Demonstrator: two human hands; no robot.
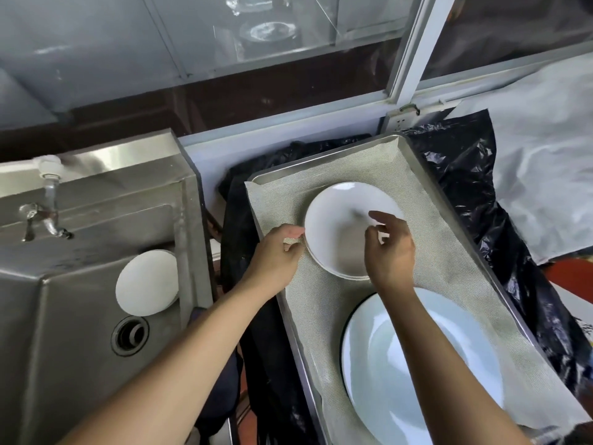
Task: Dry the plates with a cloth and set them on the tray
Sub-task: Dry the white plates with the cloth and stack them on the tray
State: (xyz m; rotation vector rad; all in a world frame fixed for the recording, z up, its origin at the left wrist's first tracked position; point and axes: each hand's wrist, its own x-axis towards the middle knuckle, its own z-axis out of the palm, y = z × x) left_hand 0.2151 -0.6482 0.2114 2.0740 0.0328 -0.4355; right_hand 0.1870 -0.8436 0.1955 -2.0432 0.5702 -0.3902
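Note:
A metal tray lined with a beige mesh cloth lies to the right of the sink. A short stack of small white plates rests on the cloth near the tray's middle. A large white plate with a dark rim lies at the near end of the tray. My left hand pinches the mesh cloth right at the small plates' left rim. My right hand hovers over the right side of the small plates, fingers loosely curled and holding nothing. Another white plate leans inside the sink.
The steel sink with a tap and a drain is at the left. Black plastic sheeting surrounds the tray. A glass partition with a white frame stands behind.

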